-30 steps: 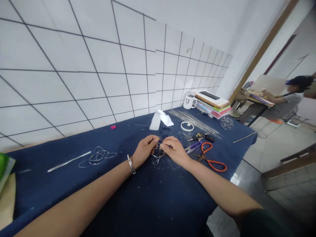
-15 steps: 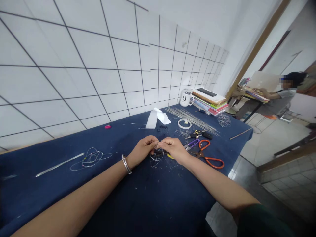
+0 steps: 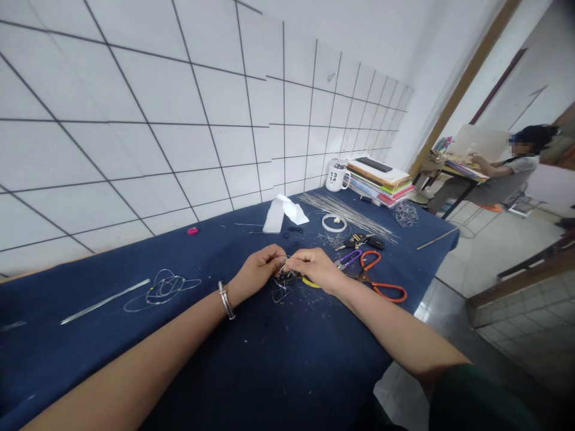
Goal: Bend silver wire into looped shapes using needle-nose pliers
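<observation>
My left hand (image 3: pixel 259 267) and my right hand (image 3: pixel 314 267) meet above the blue cloth, fingertips pinched close together. Between them is a thin silvery wire (image 3: pixel 282 290), bent into loops that hang just below my fingers. Its exact shape at the fingertips is too small to make out. Beneath my right hand pokes out the yellow handle (image 3: pixel 311 282) of a tool that is mostly hidden. Right of that hand lie purple-handled snips (image 3: pixel 349 259) and orange-handled scissors (image 3: pixel 387 292).
On the blue cloth (image 3: pixel 188 359), a wire coil (image 3: pixel 167 288) and straight wires (image 3: pixel 105 302) lie left. Behind are white paper pieces (image 3: pixel 273 218), a white ring roll (image 3: pixel 334 223), long wires (image 3: pixel 348 212), keys (image 3: pixel 359 240), a mug (image 3: pixel 336 178) and stacked books (image 3: pixel 381 179). A person (image 3: pixel 507 173) sits far right.
The wire loops below my fingers have shifted and look smaller, and my hands stay pinched together. The whole view has moved slightly. The seated person's arm has moved a little.
</observation>
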`<state>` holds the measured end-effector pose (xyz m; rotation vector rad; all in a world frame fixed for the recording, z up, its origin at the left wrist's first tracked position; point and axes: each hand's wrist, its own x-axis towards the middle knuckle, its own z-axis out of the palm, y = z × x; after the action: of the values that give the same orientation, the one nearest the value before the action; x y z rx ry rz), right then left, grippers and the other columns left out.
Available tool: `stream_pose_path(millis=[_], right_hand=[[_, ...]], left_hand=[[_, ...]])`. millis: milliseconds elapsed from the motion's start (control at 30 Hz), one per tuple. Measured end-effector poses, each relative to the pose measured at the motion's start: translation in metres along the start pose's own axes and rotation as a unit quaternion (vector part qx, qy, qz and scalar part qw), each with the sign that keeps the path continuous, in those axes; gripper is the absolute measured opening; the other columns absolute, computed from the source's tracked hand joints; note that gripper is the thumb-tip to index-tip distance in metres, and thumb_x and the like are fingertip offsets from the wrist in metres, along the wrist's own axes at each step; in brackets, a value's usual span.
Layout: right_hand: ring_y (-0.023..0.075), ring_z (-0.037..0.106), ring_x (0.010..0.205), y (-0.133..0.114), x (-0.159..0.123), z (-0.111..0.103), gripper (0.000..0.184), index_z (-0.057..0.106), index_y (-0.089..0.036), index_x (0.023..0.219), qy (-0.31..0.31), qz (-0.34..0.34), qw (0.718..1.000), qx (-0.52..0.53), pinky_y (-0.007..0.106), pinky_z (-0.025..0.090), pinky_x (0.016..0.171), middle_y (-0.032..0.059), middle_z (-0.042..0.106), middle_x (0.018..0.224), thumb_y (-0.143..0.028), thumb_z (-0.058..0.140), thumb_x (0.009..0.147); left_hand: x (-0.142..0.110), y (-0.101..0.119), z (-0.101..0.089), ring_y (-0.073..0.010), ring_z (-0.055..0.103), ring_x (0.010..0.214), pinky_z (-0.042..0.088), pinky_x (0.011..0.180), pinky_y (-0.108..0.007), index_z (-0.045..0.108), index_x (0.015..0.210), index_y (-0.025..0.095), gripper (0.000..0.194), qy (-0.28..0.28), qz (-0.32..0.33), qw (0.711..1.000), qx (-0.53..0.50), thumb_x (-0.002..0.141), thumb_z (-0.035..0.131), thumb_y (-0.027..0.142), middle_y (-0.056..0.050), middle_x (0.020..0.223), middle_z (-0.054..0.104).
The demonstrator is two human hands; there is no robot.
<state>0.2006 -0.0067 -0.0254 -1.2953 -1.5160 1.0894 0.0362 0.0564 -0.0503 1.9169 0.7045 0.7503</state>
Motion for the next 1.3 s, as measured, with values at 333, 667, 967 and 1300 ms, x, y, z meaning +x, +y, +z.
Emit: stream_pose_path(millis=[333,667,967,1300], right_hand=[[0.0065,0.039,0.052,-0.003,0.001,-0.005,0.031,0.068,-0.014,0.076,-0.005,0.017,0.999,0.029,0.021,0.03,0.05,0.0009,0.06,0.063,-0.043,0.057,0.073],[0.0085,0.047,0.058,0.002,0.007,-0.013,0.031,0.066,-0.016,0.08,-0.029,0.026,0.999,0.0,0.022,0.037,0.054,0.003,0.061,0.072,-0.044,0.055,0.075],[0.0083,0.052,0.059,-0.017,-0.001,-0.03,0.03,0.066,-0.014,0.078,-0.24,0.041,0.97,0.005,0.02,0.04,0.054,0.0037,0.063,0.069,-0.042,0.055,0.075],[0.0099,0.056,0.069,-0.021,-0.004,-0.016,0.025,0.066,-0.019,0.091,-0.365,-0.067,0.905,-0.207,0.02,0.04,0.061,0.0,0.064,0.08,-0.035,0.05,0.08]], left_hand=[[-0.001,0.004,0.0,-0.0081,0.05,0.052,0.04,0.051,-0.02,0.051,0.077,0.016,0.018,0.006,-0.021,0.998,-0.056,0.081,0.047,0.033,0.003,0.061,0.052],[0.002,-0.012,-0.009,-0.003,0.043,0.037,0.033,0.038,-0.015,0.05,0.077,0.015,0.022,0.005,-0.066,0.993,-0.101,0.08,0.05,0.036,0.003,0.06,0.053],[0.004,-0.021,-0.004,-0.0055,0.049,0.041,0.037,0.039,-0.016,0.049,0.076,0.015,0.026,0.077,-0.076,0.988,-0.114,0.079,0.05,0.041,0.002,0.058,0.054],[0.005,-0.023,-0.001,-0.0062,0.051,0.045,0.038,0.042,-0.016,0.05,0.077,0.015,0.024,0.104,-0.07,0.982,-0.143,0.079,0.05,0.039,0.001,0.059,0.055]])
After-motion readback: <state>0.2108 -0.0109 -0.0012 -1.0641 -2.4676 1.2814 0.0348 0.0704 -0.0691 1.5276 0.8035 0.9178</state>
